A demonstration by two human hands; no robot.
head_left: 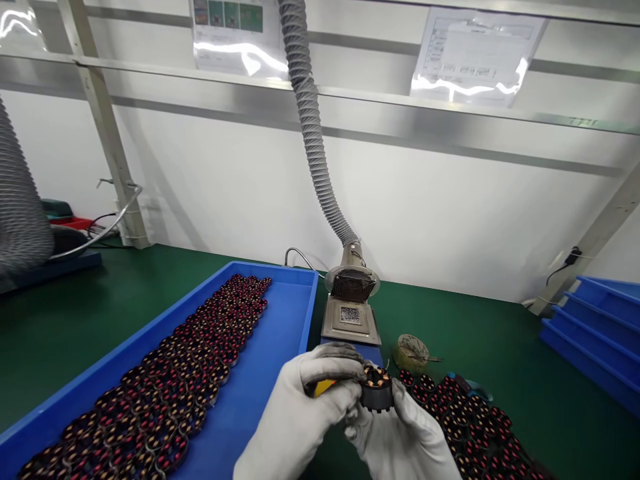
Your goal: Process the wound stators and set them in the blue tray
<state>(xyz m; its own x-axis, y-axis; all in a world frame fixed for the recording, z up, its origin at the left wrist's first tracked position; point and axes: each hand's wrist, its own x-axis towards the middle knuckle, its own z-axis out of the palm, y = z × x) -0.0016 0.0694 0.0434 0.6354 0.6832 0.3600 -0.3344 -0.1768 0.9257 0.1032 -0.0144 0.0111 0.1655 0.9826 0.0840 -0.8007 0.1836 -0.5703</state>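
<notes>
My left hand (313, 397), in a white glove with darkened fingertips, pinches the left side of a small round black motor stator (377, 393) with copper-coloured windings on top. On the other side my right hand (407, 433), gloved too, closes its thumb and fingers around it. Something yellow (324, 387) shows between my left fingers; I cannot tell whether it is held or lies behind. Just beyond my hands stands a solder pot (351, 319) with a square metal top. Many similar stators (473, 427) lie on the mat at the right.
A long blue tray (287, 313) at the left holds rows of stators (165, 393). Above the solder pot hangs a grey extraction hose (315, 133). A round tub (411, 353) with a thin tool sits right of the pot. Stacked blue trays (595, 333) stand far right on the green mat.
</notes>
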